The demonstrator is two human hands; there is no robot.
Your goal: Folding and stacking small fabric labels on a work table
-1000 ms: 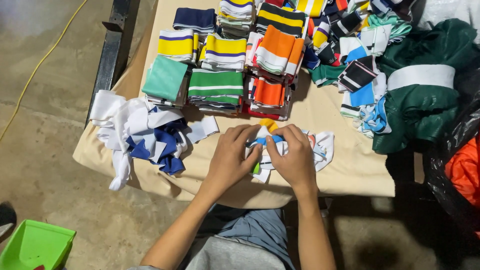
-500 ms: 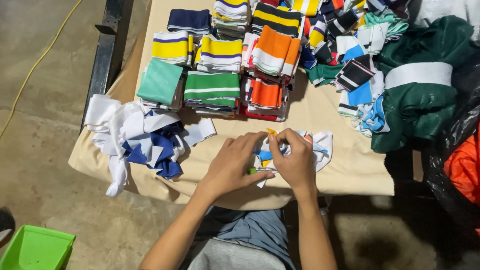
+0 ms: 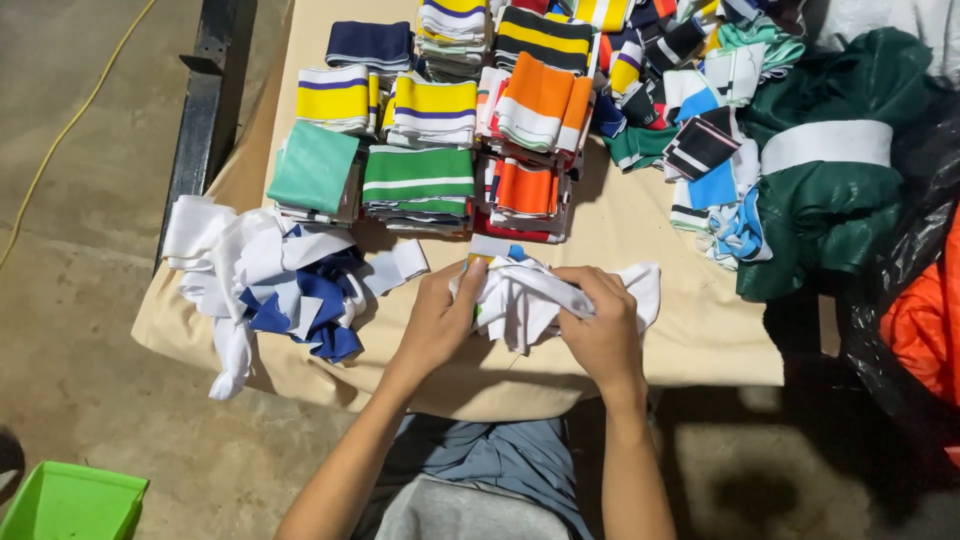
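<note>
Both hands are busy on one small white bundle [image 3: 530, 300] at the near edge of the cloth-covered table [image 3: 690, 340]: left hand [image 3: 440, 325] pinching its left end, right hand [image 3: 600, 330] closed over its right side, the two close together with the fabric bunched between them.

Biggest thing around is the dark green fabric roll with a white band [image 3: 830, 190], well off past the right hand. Just beyond it, a black plastic bag [image 3: 920, 260] sits with orange material [image 3: 925, 320] showing inside.

Straight ahead of the hands, neat folded stacks stand in rows: orange-and-white [image 3: 540, 110], green-and-white [image 3: 418, 180], yellow-striped [image 3: 435, 110], plain mint [image 3: 312, 168]. That sorting looks well along.

Still loose, I'd judge: a tangle of white and blue strips [image 3: 280, 285] left of the left hand, and a jumble of mixed striped pieces [image 3: 710, 150] ahead of the right.

Down on the floor, near the left elbow, a bright green bin [image 3: 70, 500] shows only a corner; what it holds I can't tell.
</note>
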